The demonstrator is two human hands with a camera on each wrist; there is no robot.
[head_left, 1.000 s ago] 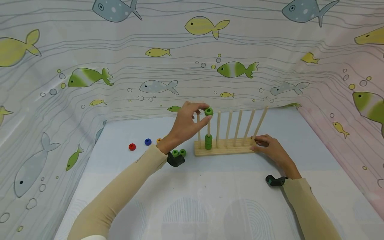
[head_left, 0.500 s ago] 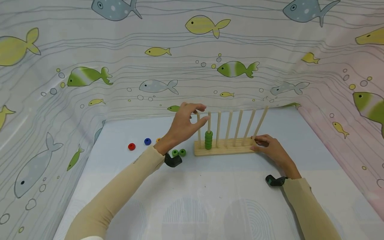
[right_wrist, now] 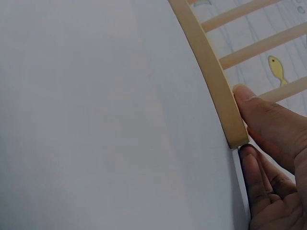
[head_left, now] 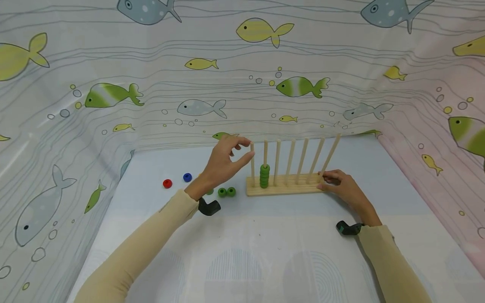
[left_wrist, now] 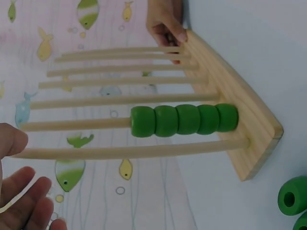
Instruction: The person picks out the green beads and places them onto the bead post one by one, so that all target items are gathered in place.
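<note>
A wooden peg rack (head_left: 280, 191) stands on the table with a row of upright pegs. Several green beads (head_left: 264, 176) are stacked on its second peg from the left; the left wrist view shows this green stack (left_wrist: 184, 120) down against the base. My left hand (head_left: 223, 162) is beside the top of the leftmost peg, thumb and fingers apart with nothing between them. At the rack's right end, my right hand (head_left: 346, 189) grips the base, and the right wrist view shows its thumb (right_wrist: 247, 93) against the wooden edge.
Green beads (head_left: 222, 192) lie loose left of the rack, one partly behind the left wrist. Farther left are a blue bead (head_left: 187, 177) and a red bead (head_left: 167, 183). A fish-patterned sheet (head_left: 242, 84) rises behind and beside the table.
My left hand let go of a green bead at the top of the second peg, and it dropped onto the stack. That hand then moved left and slightly down; the right hand stayed put.
</note>
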